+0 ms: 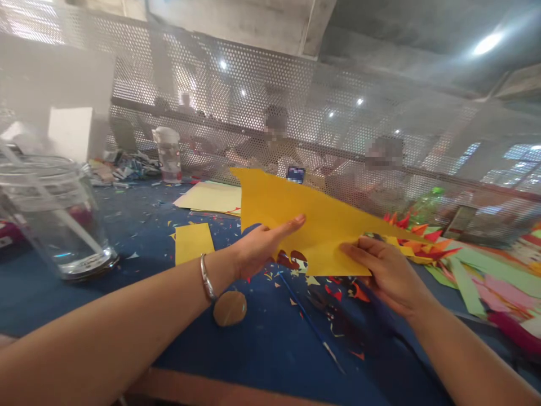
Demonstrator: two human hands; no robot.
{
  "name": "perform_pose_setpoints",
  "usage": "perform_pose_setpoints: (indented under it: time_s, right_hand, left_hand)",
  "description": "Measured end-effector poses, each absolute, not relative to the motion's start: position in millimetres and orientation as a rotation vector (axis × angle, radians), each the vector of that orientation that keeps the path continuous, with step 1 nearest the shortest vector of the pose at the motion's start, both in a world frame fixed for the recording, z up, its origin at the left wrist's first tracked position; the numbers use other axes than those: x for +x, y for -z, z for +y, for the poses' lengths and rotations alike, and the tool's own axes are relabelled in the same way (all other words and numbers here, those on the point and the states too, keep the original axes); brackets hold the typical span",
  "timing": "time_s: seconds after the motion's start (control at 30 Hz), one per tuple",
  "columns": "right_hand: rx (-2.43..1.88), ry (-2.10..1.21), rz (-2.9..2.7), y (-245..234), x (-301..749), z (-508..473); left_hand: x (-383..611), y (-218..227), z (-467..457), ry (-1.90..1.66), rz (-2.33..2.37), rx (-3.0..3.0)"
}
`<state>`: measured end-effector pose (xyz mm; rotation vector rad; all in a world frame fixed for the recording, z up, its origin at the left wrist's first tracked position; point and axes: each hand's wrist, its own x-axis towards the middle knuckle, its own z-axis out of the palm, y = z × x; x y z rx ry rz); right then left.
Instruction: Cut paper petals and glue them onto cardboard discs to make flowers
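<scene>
Holding a yellow sheet (296, 225) just above the blue table (253, 355), the left hand (257, 248) lays one straight finger on its face at eight o'clock, with the other fingers hidden behind. The right hand (389, 273) pinches the lower edge at four o'clock with curled fingers. The sheet's far corner rises toward eleven o'clock, unsupported. With so light a hold on the left, the sheet could slip, sag or crumple. The glass jar (54, 220) at nine o'clock stands near the left forearm, and a wide elbow swing could tip it.
</scene>
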<state>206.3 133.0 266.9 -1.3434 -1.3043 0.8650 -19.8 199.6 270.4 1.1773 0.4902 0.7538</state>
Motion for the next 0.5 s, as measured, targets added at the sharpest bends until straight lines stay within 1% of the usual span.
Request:
perform_pose_setpoints:
  time_s: [0.1, 0.2, 0.4, 0.5]
  right_hand:
    - [-1.379, -0.872, -1.373, -266, 206, 134]
    - [-1.431, -0.793, -1.470, -264, 206, 133]
    - [-1.513, -0.605, -1.706, -263, 201, 137]
    - [-1.528, -0.541, -1.886, -266, 188, 145]
  left_hand:
    - [-16, -270, 199, -0.724, 0.524, 1.068]
    - [-23, -275, 206, -0.714, 0.537, 1.037]
    - [-53, -289, 236, -1.178, 0.551, 1.023]
    - [-63, -287, 251, -1.273, 0.584, 1.015]
